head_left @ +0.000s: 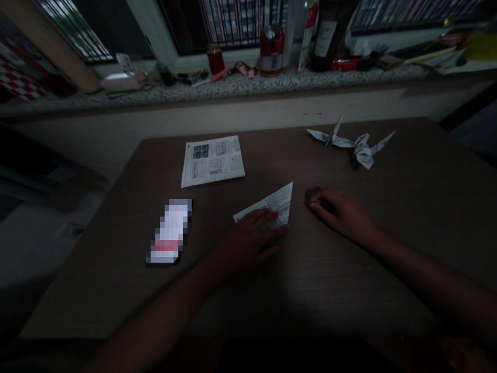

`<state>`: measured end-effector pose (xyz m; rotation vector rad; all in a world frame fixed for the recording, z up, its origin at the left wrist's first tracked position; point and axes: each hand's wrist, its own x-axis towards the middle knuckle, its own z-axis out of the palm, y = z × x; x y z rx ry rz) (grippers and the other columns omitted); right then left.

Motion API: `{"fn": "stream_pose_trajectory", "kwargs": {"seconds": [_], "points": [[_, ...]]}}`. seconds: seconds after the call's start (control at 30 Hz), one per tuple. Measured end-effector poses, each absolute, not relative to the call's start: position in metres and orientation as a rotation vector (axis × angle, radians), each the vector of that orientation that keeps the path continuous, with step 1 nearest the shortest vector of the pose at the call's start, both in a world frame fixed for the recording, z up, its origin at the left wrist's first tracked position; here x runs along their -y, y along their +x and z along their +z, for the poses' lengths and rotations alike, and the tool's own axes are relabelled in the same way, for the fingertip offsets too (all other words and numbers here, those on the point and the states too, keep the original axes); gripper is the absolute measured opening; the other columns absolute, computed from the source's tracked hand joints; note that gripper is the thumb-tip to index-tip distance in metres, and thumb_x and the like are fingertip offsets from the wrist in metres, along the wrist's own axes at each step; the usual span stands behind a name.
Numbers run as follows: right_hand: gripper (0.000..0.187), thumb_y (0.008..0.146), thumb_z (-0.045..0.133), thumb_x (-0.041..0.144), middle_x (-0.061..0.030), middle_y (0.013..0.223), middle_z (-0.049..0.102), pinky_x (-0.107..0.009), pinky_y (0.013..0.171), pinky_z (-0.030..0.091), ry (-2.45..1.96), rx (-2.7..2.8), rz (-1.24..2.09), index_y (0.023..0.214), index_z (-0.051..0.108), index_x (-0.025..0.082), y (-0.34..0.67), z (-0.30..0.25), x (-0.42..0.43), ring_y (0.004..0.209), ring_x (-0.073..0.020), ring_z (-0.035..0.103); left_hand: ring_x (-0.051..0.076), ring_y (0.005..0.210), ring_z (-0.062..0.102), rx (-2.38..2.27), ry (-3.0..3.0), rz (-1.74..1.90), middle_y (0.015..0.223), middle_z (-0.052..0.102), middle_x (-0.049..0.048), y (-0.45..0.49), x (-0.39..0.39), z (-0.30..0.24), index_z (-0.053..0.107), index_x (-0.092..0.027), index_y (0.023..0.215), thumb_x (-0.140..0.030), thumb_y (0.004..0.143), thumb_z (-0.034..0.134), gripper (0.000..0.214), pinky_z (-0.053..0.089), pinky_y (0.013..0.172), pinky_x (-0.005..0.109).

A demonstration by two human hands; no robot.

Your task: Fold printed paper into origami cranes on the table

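Observation:
A printed sheet folded into a triangle (278, 202) lies near the middle of the dark wooden table (349, 280). My left hand (248, 241) rests on its lower left part with fingers stretched flat, pressing it down. My right hand (338, 210) lies on the table just right of the triangle, apart from it, fingers curled under with nothing visible in them. Two folded paper cranes (355, 144) sit at the far right of the table.
A flat printed leaflet (212, 160) lies at the far left centre. A phone (171, 233) sits left of my left hand. Behind the table a stone ledge (233, 85) carries cans, bottles, pens and clutter under a barred window.

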<state>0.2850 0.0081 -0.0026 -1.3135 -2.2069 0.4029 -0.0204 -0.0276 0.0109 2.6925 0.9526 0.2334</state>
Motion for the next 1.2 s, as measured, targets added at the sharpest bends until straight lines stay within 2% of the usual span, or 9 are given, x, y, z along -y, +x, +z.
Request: {"fn": "stream_pose_trajectory", "kwargs": {"seconds": [0.1,0.3,0.57,0.8,1.2], "points": [[0.012,0.099,0.059,0.032,-0.0071,0.095,0.068,-0.04,0.081,0.051,-1.21,2.286,0.454,0.093,0.063,0.023,0.264,-0.002,-0.002,0.091,-0.0255,0.064,0.032,0.149,0.038,-0.987,2.671,0.244,0.159,0.044,0.0119,-0.014,0.032,0.008,0.051,-0.031,0.151,-0.051,0.105,0.05,0.051,0.04,0.118,0.051],[0.007,0.097,0.063,0.028,-0.0068,0.096,0.066,-0.04,0.083,0.048,-1.189,2.331,0.432,0.093,0.064,0.022,0.243,-0.008,0.0,0.093,-0.0258,0.062,0.032,0.15,0.037,-0.96,2.679,0.27,0.159,0.042,0.0129,-0.014,0.033,0.005,0.048,-0.031,0.153,-0.05,0.105,0.048,0.052,0.04,0.118,0.052],[0.008,0.094,0.066,0.027,-0.0059,0.093,0.067,-0.038,0.08,0.048,-1.221,2.303,0.438,0.089,0.064,0.022,0.24,-0.01,-0.007,0.089,-0.0244,0.063,0.033,0.149,0.037,-0.977,2.67,0.268,0.158,0.043,0.0127,-0.012,0.033,0.004,0.051,-0.03,0.151,-0.05,0.105,0.049,0.051,0.04,0.118,0.052],[0.008,0.091,0.065,0.022,-0.0055,0.087,0.067,-0.031,0.074,0.048,-1.32,2.206,0.402,0.083,0.065,0.02,0.239,-0.01,-0.048,0.078,-0.0199,0.063,0.032,0.152,0.034,-0.995,2.637,0.231,0.161,0.041,0.0118,-0.012,0.035,0.006,0.05,-0.031,0.152,-0.052,0.104,0.05,0.052,0.038,0.12,0.052],[0.011,0.091,0.062,0.022,-0.01,0.089,0.069,-0.034,0.077,0.047,-1.419,2.183,0.284,0.083,0.068,0.018,0.243,-0.014,-0.105,0.08,-0.0232,0.063,0.032,0.151,0.036,-0.986,2.645,0.256,0.161,0.042,0.012,-0.013,0.034,0.005,0.05,-0.032,0.152,-0.05,0.105,0.051,0.051,0.039,0.119,0.051]]}}
